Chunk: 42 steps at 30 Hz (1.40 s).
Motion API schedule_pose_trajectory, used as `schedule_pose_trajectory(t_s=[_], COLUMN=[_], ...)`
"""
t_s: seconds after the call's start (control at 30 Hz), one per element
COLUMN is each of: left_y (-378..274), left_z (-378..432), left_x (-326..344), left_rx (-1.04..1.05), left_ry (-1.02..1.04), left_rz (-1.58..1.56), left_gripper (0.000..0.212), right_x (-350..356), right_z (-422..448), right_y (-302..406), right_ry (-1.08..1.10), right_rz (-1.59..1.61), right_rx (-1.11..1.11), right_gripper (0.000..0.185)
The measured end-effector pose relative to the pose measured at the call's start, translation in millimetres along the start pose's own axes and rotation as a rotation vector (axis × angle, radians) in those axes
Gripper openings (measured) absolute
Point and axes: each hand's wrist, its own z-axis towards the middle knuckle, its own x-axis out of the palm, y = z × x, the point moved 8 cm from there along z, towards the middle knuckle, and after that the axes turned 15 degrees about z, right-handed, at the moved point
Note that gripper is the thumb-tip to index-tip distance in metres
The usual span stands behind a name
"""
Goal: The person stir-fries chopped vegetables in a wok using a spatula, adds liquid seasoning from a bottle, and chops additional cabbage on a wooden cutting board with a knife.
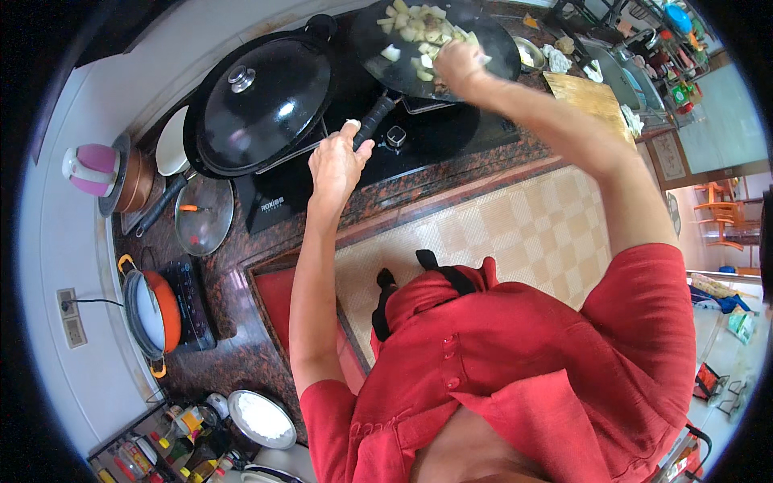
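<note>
A black wok sits on the right side of the glass-topped stove. Pale chopped vegetable pieces lie spread inside, mostly towards its far side. My left hand grips the wok's dark wrapped handle, and a small white spot shows at one fingertip. Over the near right of the pan is my right hand, its fingers curled, slightly blurred. Whether it holds a utensil is hidden from this angle. Left of the wok, a second black pan with a domed lid rests on the stove.
A control knob is on the stove's front. At right are a metal bowl, a wooden cutting board and a sink. On the left counter are a glass lid, an orange pot and a white plate.
</note>
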Motion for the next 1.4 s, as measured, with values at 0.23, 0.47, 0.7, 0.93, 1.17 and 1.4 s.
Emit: schedule_pose_trajectory(t_s=[0.23,0.47,0.7,0.93,1.17,1.4], left_y=[2.0,4.9,-12.6,-2.3,2.0,2.6], left_z=[-0.6,0.7,4.5,4.2,3.8,2.4], left_x=[-1.6,0.0,-4.5,-5.5,-1.4,-0.3], left_rx=[-0.008,-0.032,0.042,0.033,0.002,-0.019], left_ry=[-0.070,-0.035,0.007,-0.011,0.006,-0.014], left_rz=[0.025,0.053,0.105,0.041,0.052,0.058], left_gripper=[0.035,0.035,0.041,0.035,0.036,0.038], right_x=[-1.2,-59.5,-110.9,-55.5,-2.7,-64.5], right_z=[-31.6,-74.4,-75.2,-54.0,1.5,-25.0], right_y=[-154.5,-197.0,-168.7,-93.4,-98.7,-132.6], right_ry=[-0.123,0.213,0.227,-0.011,-0.173,-0.158], right_rz=[0.527,0.660,0.376,0.103,0.045,0.153], right_rx=[0.096,0.221,-0.227,-0.293,-0.208,-0.240], right_gripper=[0.024,0.031,0.020,0.012,0.017,0.016])
